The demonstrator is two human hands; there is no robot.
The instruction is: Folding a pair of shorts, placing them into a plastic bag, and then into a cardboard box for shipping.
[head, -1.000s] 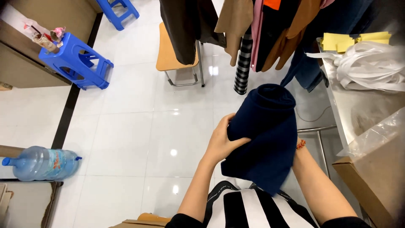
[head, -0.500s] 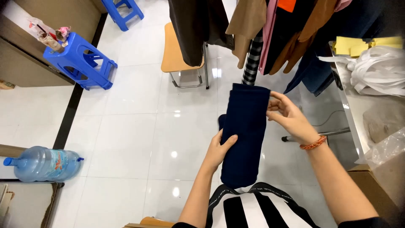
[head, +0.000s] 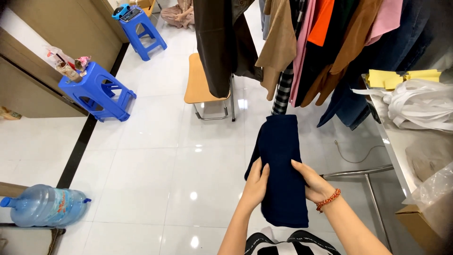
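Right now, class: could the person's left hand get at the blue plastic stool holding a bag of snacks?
Probably not. The left hand is pressed on the folded navy cloth; the blue plastic stool stands far off across bare white floor, nothing blocking it.

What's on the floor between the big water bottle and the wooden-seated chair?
In the head view, only bare glossy white tile floor lies between the water bottle and the chair; the blue stool stands off to the side.

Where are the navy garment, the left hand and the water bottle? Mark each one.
navy garment [head: 278,146], head view, middle of the folded cloth.
left hand [head: 256,182], head view, back of the hand.
water bottle [head: 45,206], head view, middle of its clear blue body.
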